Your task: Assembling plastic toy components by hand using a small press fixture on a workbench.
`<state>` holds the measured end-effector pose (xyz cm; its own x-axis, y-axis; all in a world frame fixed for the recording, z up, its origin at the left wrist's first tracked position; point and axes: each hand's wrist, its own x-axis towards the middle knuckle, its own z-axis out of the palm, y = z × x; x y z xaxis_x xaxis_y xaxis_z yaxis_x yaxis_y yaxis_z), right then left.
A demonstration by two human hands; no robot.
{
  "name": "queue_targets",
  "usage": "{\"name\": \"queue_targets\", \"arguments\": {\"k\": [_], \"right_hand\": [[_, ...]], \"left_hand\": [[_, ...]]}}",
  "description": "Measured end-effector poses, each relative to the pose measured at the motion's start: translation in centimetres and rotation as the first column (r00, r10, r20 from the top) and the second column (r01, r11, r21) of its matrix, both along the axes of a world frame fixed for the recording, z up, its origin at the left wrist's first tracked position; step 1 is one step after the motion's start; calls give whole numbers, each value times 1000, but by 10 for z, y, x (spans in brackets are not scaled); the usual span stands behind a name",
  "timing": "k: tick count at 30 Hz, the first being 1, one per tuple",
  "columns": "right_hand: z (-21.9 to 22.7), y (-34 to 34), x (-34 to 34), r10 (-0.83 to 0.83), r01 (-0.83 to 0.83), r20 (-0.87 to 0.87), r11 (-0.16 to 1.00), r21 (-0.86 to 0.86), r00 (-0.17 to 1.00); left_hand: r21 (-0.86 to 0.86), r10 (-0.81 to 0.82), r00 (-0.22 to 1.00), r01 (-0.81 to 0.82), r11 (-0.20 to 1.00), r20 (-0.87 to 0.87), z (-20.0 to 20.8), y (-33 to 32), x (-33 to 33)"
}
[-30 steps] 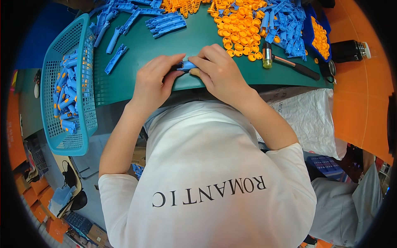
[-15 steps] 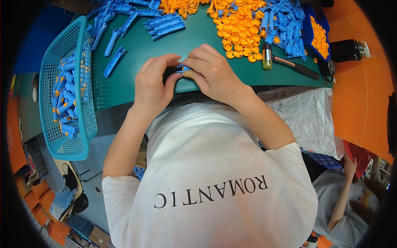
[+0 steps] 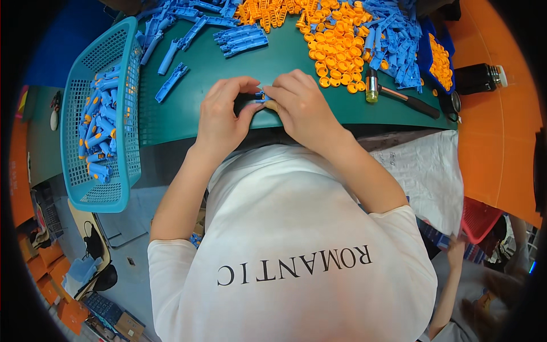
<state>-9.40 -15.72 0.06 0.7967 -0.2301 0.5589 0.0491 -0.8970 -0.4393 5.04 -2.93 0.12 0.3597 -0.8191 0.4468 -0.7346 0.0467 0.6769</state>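
Observation:
Over the near edge of the green table (image 3: pixel 211 85), my left hand (image 3: pixel 224 117) and my right hand (image 3: pixel 300 105) meet at the fingertips. Pinched between them is a small blue plastic part (image 3: pixel 261 97), mostly covered by my fingers, so its full shape cannot be made out. Both hands are closed on it, the left with thumb and fingers curved round a gap. Beyond them lie a single blue plastic half-shell (image 3: pixel 171 82) and a row of similar blue half-shells (image 3: pixel 241 40).
At left stands a light-blue basket (image 3: pixel 134 114) holding blue pieces with orange ends. Orange ring-shaped caps (image 3: pixel 336 57), orange strips (image 3: pixel 268 12) and blue parts (image 3: pixel 394 48) are heaped at the back. A hammer (image 3: pixel 401 96) and black bottle (image 3: pixel 478 78) are at right; another person's arm (image 3: pixel 449 285) shows lower right.
The view has shifted, so the table and its contents appear further right. My hands keep the same hold on the blue part. The other person's arm at lower right has moved down.

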Motion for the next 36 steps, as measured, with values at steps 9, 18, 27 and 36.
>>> {"name": "queue_targets", "arguments": {"k": [9,18,27,36], "right_hand": [[-9,4,-13,18,-28,98,994,110,995],[-2,11,-27,175,-201,271,977,73,947],[38,30,-55,383,-411,265,910,55,885],[69,31,-60,520,-415,-39,723,553,854]], "left_hand": [[-116,-17,1000,16,993,-5,-5,14,-16],[-118,-247,948,228,967,-199,29,36,-4],[-243,-389,882,452,858,267,62,61,-15],[-271,-437,798,567,778,415,59,69,-21]]}}
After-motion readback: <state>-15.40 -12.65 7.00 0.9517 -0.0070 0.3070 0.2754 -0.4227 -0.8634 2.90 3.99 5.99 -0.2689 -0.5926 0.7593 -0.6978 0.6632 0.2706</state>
